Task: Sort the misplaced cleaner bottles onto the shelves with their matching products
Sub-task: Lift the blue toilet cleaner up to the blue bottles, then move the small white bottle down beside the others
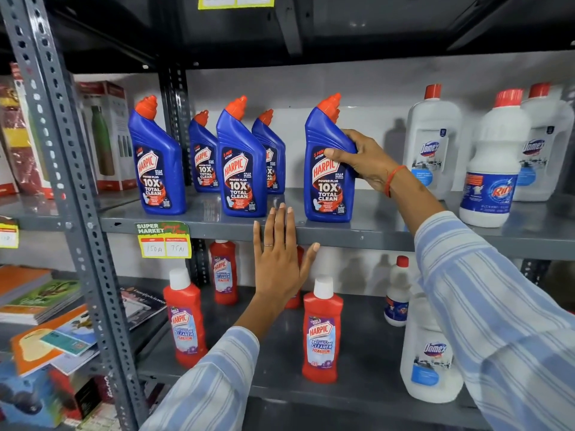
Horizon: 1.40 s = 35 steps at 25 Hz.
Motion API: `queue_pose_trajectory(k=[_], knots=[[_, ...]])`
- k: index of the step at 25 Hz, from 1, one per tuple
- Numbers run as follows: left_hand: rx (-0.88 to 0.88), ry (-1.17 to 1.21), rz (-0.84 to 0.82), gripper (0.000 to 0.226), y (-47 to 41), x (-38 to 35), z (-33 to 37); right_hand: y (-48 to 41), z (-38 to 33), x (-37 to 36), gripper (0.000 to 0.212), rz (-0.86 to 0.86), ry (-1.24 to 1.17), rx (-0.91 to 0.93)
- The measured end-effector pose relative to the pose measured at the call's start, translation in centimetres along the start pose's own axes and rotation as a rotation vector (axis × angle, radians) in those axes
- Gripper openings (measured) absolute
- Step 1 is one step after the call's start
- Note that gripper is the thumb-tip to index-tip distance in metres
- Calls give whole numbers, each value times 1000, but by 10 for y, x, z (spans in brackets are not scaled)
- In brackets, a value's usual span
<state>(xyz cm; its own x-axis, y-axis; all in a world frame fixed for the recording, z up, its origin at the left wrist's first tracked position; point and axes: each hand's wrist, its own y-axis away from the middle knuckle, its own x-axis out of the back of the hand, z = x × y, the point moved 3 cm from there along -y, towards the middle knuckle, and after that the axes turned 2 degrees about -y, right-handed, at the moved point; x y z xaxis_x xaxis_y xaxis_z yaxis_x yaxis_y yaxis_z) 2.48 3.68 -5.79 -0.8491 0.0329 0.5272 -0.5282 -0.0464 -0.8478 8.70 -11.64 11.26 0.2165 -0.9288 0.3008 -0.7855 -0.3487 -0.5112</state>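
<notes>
My right hand (362, 158) grips a blue Harpic toilet cleaner bottle (328, 181) by its right side; the bottle stands upright on the upper grey shelf (373, 227). Several more blue Harpic bottles (241, 169) stand to its left on that shelf. White Domex (432, 141) and Rin (494, 169) bottles stand to the right. My left hand (280, 259) is flat and open, its fingers resting against the upper shelf's front edge. On the lower shelf (357, 393) stand red Harpic bathroom cleaner bottles (322, 334), a white Domex bottle (429, 356) and a small white bottle (398, 293).
A perforated grey upright (77, 213) divides this bay from the left one, which holds boxed flasks (107, 135), notebooks (37, 293) and books. A yellow price tag (165, 242) hangs on the upper shelf's edge. Another shelf board runs close overhead.
</notes>
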Motion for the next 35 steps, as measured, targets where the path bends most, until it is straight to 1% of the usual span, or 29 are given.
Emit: queue_pose_trajectory(k=[3, 5, 7, 9, 14, 17, 18, 19, 20, 21, 22, 23, 24, 25, 27, 30, 33, 35], knots=[[0, 18, 19, 79, 0, 0, 0, 2, 1, -1, 51, 6, 5, -17], [2, 38, 38, 79, 0, 1, 3, 7, 3, -1, 59, 58, -5, -33], [-7, 56, 52, 79, -3, 3, 10, 15, 5, 4, 68, 194, 10, -21], [-29, 81, 74, 79, -13, 7, 24, 23, 3, 14, 69, 344, 75, 45], [-93, 153, 133, 73, -40, 15, 98, 57, -3, 63, 52, 533, 247, 284], [-124, 148, 160, 70, -45, 14, 147, 93, -4, 106, 46, 730, 379, 456], [-132, 155, 164, 69, -45, 14, 165, 104, 0, 124, 49, 812, 460, 473], [-138, 167, 163, 68, -46, 13, 183, 114, 7, 142, 57, 875, 544, 442], [-144, 174, 150, 66, -45, 11, 203, 123, 16, 160, 69, 898, 609, 367], [-148, 173, 125, 65, -44, 7, 220, 128, 29, 175, 82, 870, 632, 269], [-148, 161, 98, 65, -44, 2, 233, 130, 44, 188, 91, 802, 609, 168], [-139, 136, 76, 64, -42, -3, 245, 130, 57, 199, 94, 719, 553, 87], [-124, 103, 60, 63, -41, -8, 249, 126, 68, 204, 91, 645, 486, 32], [-105, 71, 52, 62, -39, -12, 251, 123, 75, 207, 82, 589, 417, 0], [-79, 42, 39, 62, -40, -14, 253, 118, 82, 211, 68, 534, 290, -29], [-79, 25, 18, 63, -40, -12, 252, 116, 86, 205, 66, 472, 201, -31], [-81, 40, 1, 66, -38, -11, 251, 125, 82, 201, 65, 521, 179, 2], [-82, 47, 21, 70, -35, -9, 249, 143, 73, 200, 63, 573, 194, 33]])
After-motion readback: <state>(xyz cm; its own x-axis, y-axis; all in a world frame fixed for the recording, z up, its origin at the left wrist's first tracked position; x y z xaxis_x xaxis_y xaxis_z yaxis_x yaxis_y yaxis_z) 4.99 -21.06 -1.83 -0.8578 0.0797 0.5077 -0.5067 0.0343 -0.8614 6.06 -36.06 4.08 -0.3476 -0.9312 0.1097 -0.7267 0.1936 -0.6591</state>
